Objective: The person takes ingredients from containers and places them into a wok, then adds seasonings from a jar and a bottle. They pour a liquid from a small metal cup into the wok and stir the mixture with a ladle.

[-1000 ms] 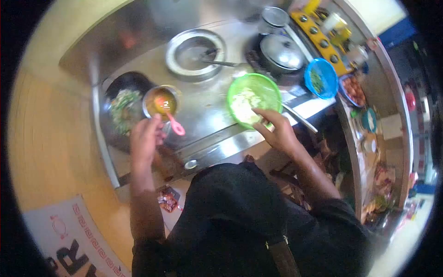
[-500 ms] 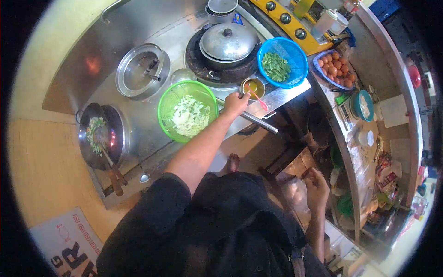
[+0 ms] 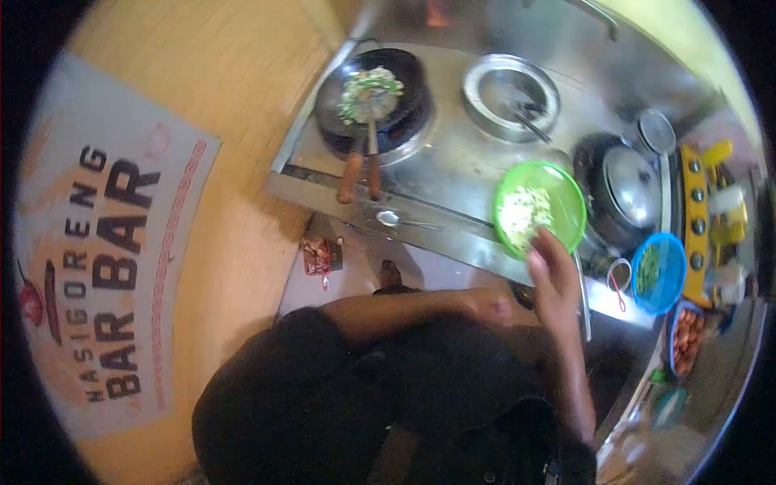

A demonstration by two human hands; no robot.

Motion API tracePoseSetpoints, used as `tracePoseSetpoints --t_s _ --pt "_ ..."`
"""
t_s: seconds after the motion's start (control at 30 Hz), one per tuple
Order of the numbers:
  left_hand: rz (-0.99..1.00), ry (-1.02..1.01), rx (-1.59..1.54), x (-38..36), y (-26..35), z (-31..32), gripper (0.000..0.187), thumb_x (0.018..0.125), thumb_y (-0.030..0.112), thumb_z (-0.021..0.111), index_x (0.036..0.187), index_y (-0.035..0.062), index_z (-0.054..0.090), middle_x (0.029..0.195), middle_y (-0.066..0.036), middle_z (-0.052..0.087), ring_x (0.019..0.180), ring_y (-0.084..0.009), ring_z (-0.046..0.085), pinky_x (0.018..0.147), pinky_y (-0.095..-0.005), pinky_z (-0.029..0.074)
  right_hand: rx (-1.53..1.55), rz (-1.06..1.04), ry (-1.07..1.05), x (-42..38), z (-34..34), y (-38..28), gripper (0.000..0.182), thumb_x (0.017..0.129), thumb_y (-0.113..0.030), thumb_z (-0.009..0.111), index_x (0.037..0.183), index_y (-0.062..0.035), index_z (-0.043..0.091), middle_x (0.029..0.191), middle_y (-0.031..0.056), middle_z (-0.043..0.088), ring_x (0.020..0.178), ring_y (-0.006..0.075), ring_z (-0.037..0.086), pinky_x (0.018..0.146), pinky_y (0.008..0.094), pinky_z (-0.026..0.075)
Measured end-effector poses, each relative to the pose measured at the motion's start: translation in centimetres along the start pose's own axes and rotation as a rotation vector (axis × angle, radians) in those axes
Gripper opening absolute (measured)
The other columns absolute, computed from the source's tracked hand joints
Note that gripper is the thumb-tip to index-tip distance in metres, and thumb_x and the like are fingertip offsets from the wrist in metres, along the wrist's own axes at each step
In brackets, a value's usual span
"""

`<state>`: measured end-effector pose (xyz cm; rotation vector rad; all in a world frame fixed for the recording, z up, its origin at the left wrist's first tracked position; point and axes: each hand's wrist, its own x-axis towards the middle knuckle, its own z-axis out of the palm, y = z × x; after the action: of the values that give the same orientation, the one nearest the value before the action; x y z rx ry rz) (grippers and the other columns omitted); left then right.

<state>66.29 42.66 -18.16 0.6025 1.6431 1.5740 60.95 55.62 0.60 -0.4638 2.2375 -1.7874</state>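
Observation:
My right hand (image 3: 554,271) reaches over the near rim of a green plastic basket (image 3: 571,194). It is smeared by motion, with thumb and fingers apart. Its fingertips are by the shredded pale cabbage (image 3: 524,212) inside; contact cannot be made out. My left hand (image 3: 489,307) is in front of my body, below the counter edge, fingers curled and nothing visible in them. Beyond the basket, a small metal cup (image 3: 620,266) holds a pink-red spoon (image 3: 619,296). A blue basket (image 3: 672,279) of green leaves (image 3: 647,271) stands beside it.
At left, a dark wok (image 3: 330,109) holds chopped food (image 3: 360,90) and wooden-handled utensils (image 3: 351,178). A metal ring burner (image 3: 475,101) and a lidded pot (image 3: 633,186) stand on the counter. Eggs (image 3: 688,339) lie far right. A lettered banner (image 3: 121,267) is at left.
My view has swung left toward the wok. My left hand has let go of the metal cup and drawn back to my body. My right hand has risen to the green basket.

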Motion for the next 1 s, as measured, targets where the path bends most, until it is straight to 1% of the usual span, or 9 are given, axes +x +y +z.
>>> tracePoseSetpoints --t_s 0.07,0.1,0.27,0.37,0.4,0.57,0.8,0.93,1.0 --pt "-0.473 0.37 -0.007 -11.3 1.5 -2.1 0.035 0.088 0.037 0.063 0.101 0.0041 0.066 0.095 -0.01 0.066 0.089 -0.0187 0.061 0.085 -0.0357 0.048 -0.029 0.075 -0.291 8.5 9.2 0.4 0.062 0.091 -0.033 0.06 0.138 0.0019 0.039 0.125 0.0238 0.053 0.113 0.0255 0.054 0.094 0.0344 0.044" --pt "-0.563 0.61 -0.206 -14.1 -11.6 -2.7 0.038 0.087 0.038 0.061 0.109 0.0073 0.065 0.094 -0.009 0.065 0.08 -0.02 0.064 0.072 -0.0324 0.052 -0.162 0.111 -0.337 12.0 14.3 0.6 0.074 0.088 -0.042 0.063 0.141 0.0011 0.035 0.125 0.0266 0.052 0.109 0.0278 0.056 0.091 0.0341 0.046" --pt "-0.331 1.416 -1.352 -26.5 -25.2 -8.0 0.027 0.088 0.026 0.054 0.106 0.006 0.058 0.09 -0.008 0.058 0.088 -0.0254 0.062 0.07 -0.037 0.053 -0.071 0.366 -0.614 18.2 29.4 3.8 0.06 0.089 -0.019 0.059 0.139 0.0049 0.034 0.129 0.0289 0.049 0.11 0.0328 0.057 0.088 0.0382 0.049" --pt "-0.139 1.594 -1.495 -25.9 -29.9 -11.2 0.031 0.086 0.026 0.055 0.109 0.0045 0.055 0.092 -0.011 0.058 0.089 -0.0269 0.061 0.068 -0.0375 0.052 -0.541 -0.219 -0.304 18.3 28.0 10.0 0.054 0.087 -0.009 0.054 0.137 0.0005 0.038 0.103 0.0236 0.061 0.089 0.0329 0.063 0.075 0.039 0.052" --pt "-0.092 1.654 -1.518 -25.3 -30.7 -12.0 0.03 0.087 0.026 0.054 0.107 0.0048 0.055 0.091 -0.01 0.058 0.087 -0.0262 0.06 0.067 -0.0373 0.052 -0.44 -0.114 -0.301 17.2 27.2 8.3 0.051 0.089 -0.01 0.053 0.137 0.0001 0.039 0.095 0.0187 0.062 0.078 0.0266 0.061 0.064 0.0344 0.05" --pt "0.162 1.551 -1.755 -24.9 -33.7 -15.0 0.024 0.09 0.028 0.05 0.099 0.0065 0.055 0.083 -0.009 0.056 0.073 -0.0227 0.057 0.06 -0.0362 0.049 0.204 0.732 -0.214 15.2 28.4 -5.3 0.042 0.096 -0.015 0.047 0.135 -0.001 0.042 0.075 0.0051 0.056 0.048 0.0072 0.046 0.04 0.0213 0.038" --pt "0.286 1.25 -2.181 -33.6 -26.1 -17.9 0.025 0.095 0.031 0.043 0.086 0.0095 0.051 0.063 -0.005 0.049 0.054 -0.0171 0.048 0.049 -0.0319 0.041 -0.358 0.454 -0.253 17.4 30.6 -2.2 0.041 0.097 -0.023 0.046 0.133 -0.0042 0.047 0.077 0.0036 0.058 0.046 0.0075 0.047 0.036 0.0243 0.038" --pt "0.152 1.09 -2.072 -34.3 -22.2 -16.5 0.024 0.092 0.028 0.046 0.089 0.0055 0.055 0.069 -0.007 0.053 0.064 -0.0198 0.052 0.059 -0.0356 0.045 -0.844 -0.076 -0.193 21.3 30.6 3.5 0.047 0.091 -0.018 0.05 0.135 -0.0022 0.044 0.083 0.0245 0.064 0.067 0.0386 0.064 0.062 0.0421 0.051" --pt "-0.052 0.887 -1.726 -34.7 -14.3 -16.0 0.042 0.096 0.046 0.044 0.097 0.0052 0.052 0.079 -0.007 0.056 0.067 -0.0202 0.054 0.061 -0.0365 0.048 -0.801 0.045 -0.249 21.5 30.9 0.2 0.045 0.089 -0.016 0.049 0.131 -0.0006 0.046 0.087 0.0312 0.061 0.082 0.0469 0.061 0.073 0.05 0.049"
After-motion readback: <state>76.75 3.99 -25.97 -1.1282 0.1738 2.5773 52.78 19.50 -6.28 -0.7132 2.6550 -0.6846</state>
